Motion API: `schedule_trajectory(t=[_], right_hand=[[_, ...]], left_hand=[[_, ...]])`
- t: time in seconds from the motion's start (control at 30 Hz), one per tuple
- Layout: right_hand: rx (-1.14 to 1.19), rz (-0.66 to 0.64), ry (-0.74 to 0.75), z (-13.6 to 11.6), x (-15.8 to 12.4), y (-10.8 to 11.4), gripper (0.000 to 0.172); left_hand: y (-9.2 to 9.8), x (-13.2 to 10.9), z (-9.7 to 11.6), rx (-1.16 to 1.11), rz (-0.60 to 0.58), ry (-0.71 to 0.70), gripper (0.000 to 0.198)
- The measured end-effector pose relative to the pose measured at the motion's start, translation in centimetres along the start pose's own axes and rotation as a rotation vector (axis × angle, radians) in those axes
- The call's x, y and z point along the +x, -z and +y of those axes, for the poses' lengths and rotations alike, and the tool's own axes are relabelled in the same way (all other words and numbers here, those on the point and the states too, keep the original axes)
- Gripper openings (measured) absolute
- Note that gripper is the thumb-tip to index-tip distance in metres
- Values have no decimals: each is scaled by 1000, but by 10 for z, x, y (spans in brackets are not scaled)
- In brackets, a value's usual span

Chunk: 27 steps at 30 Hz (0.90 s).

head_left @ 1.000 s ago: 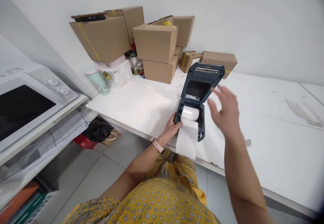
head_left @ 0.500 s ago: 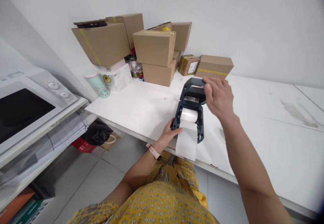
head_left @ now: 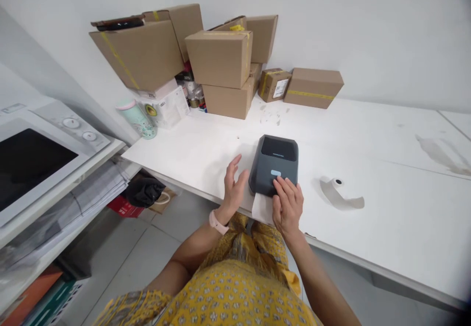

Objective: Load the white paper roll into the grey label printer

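Though partly behind one of the hands (head_left: 289,205), paper (head_left: 262,207) at the printer (head_left: 264,169)

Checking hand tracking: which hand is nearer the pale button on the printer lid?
Right. The right hand touches the printer at the near edge of the button; the left hand is off the printer's left side, apart from it.
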State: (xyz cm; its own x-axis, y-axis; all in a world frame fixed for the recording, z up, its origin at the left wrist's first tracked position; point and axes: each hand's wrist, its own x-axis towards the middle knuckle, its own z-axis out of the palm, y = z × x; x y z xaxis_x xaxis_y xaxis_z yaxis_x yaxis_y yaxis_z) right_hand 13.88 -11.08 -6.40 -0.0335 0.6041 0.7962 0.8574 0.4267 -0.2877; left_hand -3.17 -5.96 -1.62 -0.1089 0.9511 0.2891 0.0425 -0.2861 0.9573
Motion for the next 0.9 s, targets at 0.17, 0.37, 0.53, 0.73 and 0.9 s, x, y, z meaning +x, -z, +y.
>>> schedule_trajectory(t=[0.17, 0.37, 0.53, 0.73, 0.9], right_hand=[[-10, 61, 8, 4, -11, -12, 53], [-8, 198, 43, 7, -10, -19, 47], [46, 212, 19, 11, -12, -25, 49], [68, 244, -13, 15, -23, -34, 48], [79, 219, -54, 11, -21, -31, 52]], left_hand=[[-43, 51, 31, 370, -107, -696, 44], [-81, 77, 34, 482, -656, -908, 57], [-88, 64, 18, 348, -625, -570, 56], [-88, 56, -5, 324, -552, -337, 52], [-82, 69, 23, 288, -615, -416, 49]])
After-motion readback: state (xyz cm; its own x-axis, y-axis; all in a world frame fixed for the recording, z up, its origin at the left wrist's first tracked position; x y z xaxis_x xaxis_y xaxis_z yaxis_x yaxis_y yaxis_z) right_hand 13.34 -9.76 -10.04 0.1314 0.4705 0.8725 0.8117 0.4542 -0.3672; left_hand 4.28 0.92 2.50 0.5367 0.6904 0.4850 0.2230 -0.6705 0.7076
